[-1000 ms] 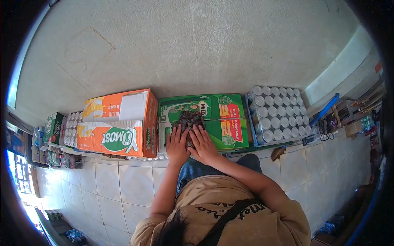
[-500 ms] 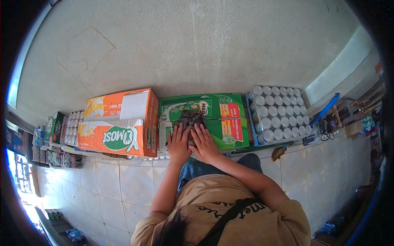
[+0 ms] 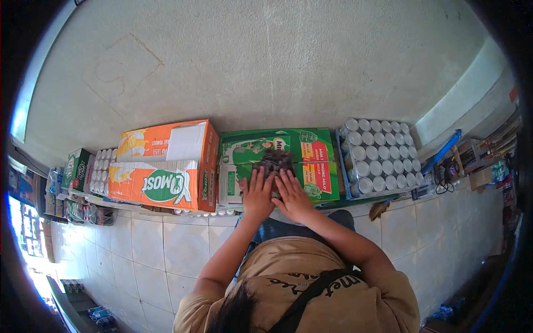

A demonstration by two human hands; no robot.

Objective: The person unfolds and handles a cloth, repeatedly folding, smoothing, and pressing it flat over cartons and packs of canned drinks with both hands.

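Observation:
A crumpled dark cloth (image 3: pixel 276 159) lies on top of the green Milo carton (image 3: pixel 230 180), over the seam between its top flaps. My left hand (image 3: pixel 258 197) lies flat on the near left part of the cloth, with fingers stretched out and pointing away from me. Beside it, my right hand (image 3: pixel 294 198) presses down on the near right part, its fingers also extended. The thumbs come close together. Part of the cloth is hidden under both palms.
To the left stands an orange Yomost carton (image 3: pixel 208 166), with a row of more packs beyond. On the right is a blue-edged tray of silver-topped cans (image 3: pixel 383 155). A plain wall (image 3: pixel 250 66) rises behind; pale floor tiles (image 3: pixel 186 244) lie below.
Both hands have slid to the right across the carton, and the dark cloth has moved along under them. The view has shifted slightly.

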